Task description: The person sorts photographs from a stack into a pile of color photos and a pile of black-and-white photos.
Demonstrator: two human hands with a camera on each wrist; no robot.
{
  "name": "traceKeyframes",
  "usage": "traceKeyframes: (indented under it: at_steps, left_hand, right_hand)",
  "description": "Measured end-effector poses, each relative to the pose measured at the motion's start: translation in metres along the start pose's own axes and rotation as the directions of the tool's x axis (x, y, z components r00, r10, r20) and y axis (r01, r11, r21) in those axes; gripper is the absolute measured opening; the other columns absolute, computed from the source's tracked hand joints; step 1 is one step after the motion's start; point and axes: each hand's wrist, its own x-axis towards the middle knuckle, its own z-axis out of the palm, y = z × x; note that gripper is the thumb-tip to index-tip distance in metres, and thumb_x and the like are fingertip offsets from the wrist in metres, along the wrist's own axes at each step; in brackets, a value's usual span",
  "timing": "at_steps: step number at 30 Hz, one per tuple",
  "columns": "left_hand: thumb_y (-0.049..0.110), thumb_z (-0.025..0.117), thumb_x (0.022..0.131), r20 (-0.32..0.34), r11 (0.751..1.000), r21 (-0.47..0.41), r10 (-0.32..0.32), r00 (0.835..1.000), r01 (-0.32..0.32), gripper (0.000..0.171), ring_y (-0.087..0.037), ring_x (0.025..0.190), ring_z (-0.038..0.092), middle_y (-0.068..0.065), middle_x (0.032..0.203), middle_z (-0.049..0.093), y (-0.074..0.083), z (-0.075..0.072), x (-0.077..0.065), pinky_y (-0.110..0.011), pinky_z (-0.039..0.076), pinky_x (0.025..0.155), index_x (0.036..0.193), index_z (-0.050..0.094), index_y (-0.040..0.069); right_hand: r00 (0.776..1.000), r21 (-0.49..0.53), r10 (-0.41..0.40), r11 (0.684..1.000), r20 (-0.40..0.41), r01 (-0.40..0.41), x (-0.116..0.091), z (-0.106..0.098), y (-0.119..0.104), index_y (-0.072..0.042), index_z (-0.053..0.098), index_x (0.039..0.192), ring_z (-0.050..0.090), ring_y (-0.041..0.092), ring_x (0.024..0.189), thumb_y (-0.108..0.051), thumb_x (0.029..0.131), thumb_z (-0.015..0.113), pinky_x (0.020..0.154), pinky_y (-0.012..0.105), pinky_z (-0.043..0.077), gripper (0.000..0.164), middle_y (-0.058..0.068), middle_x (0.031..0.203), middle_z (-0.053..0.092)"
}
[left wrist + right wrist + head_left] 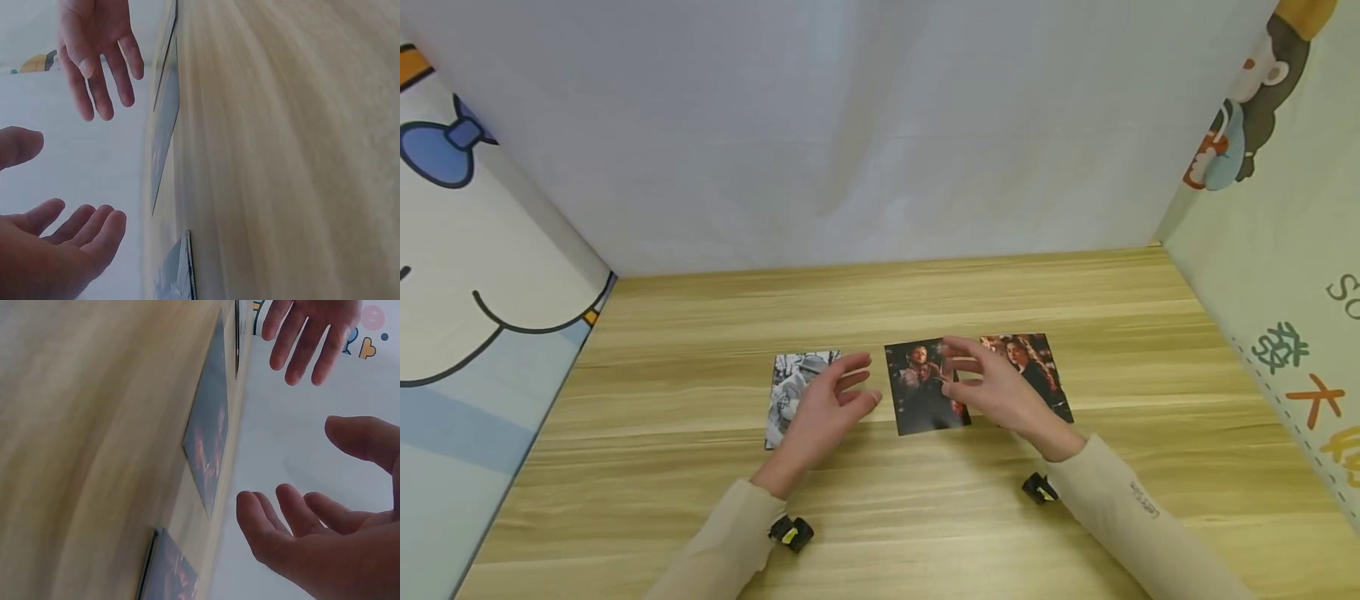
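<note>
Three photo cards lie in a row on the table. A black-and-white one (784,396) is on the left, a dark one with two people (921,396) in the middle, and a dark reddish one with a long-haired figure (1037,371) on the right. Over the left card hovers my left hand (827,408), fingers loosely bent and holding nothing. My right hand (1000,392) is raised between the middle and right cards, covering part of both in the head view. Its fingers are relaxed around air. In the right wrist view, the right card (170,575) shows a thick edge.
The wood-grain table (917,517) runs back to a pale cloth wall (737,150). Printed side panels stand at the left (490,250) and right (1262,250). A small black wrist device (792,533) sits at my left cuff, another (1039,489) at the right.
</note>
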Motion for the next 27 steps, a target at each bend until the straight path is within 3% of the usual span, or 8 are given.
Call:
traceKeyframes:
  at_steps: [10, 20, 27]
  left_hand:
    - [0.023, 0.075, 0.094, 0.069, 0.998, 0.033, -0.047, 0.997, 0.044, 0.075, -0.039, 0.14, 0.049, -0.017, 0.16, 0.042, -0.003, 0.01, 0.003, -0.049, 0.046, 0.111, 0.157, 0.04, 0.004]
    - [0.029, 0.075, 0.093, 0.095, 0.984, 0.146, -0.121, 0.988, 0.106, 0.077, -0.042, 0.129, 0.059, -0.02, 0.154, 0.049, 0.001, 0.016, 0.004, -0.055, 0.05, 0.106, 0.159, 0.04, 0.011]
    - [0.03, 0.075, 0.093, 0.113, 0.977, 0.172, -0.146, 0.983, 0.126, 0.077, -0.038, 0.133, 0.056, -0.02, 0.152, 0.051, -0.001, 0.019, 0.009, -0.053, 0.049, 0.108, 0.159, 0.04, 0.01]
  right_hand:
    - [0.999, -0.008, 0.042, 0.999, -0.013, -0.042, -0.006, -0.003, 0.008, -0.003, 0.026, 0.163, 0.033, 0.044, 0.148, -0.012, 0.097, 0.068, 0.113, 0.061, 0.041, 0.078, 0.02, 0.163, 0.034]
    - [0.995, -0.036, 0.097, 0.995, 0.001, -0.097, -0.008, -0.003, 0.008, -0.001, 0.024, 0.163, 0.038, 0.042, 0.146, -0.016, 0.095, 0.07, 0.112, 0.06, 0.042, 0.083, 0.019, 0.164, 0.034]
    - [0.991, -0.067, 0.134, 0.989, 0.015, -0.132, -0.007, -0.005, 0.011, -0.001, 0.027, 0.162, 0.038, 0.042, 0.146, -0.022, 0.098, 0.067, 0.114, 0.06, 0.04, 0.079, 0.02, 0.163, 0.035]
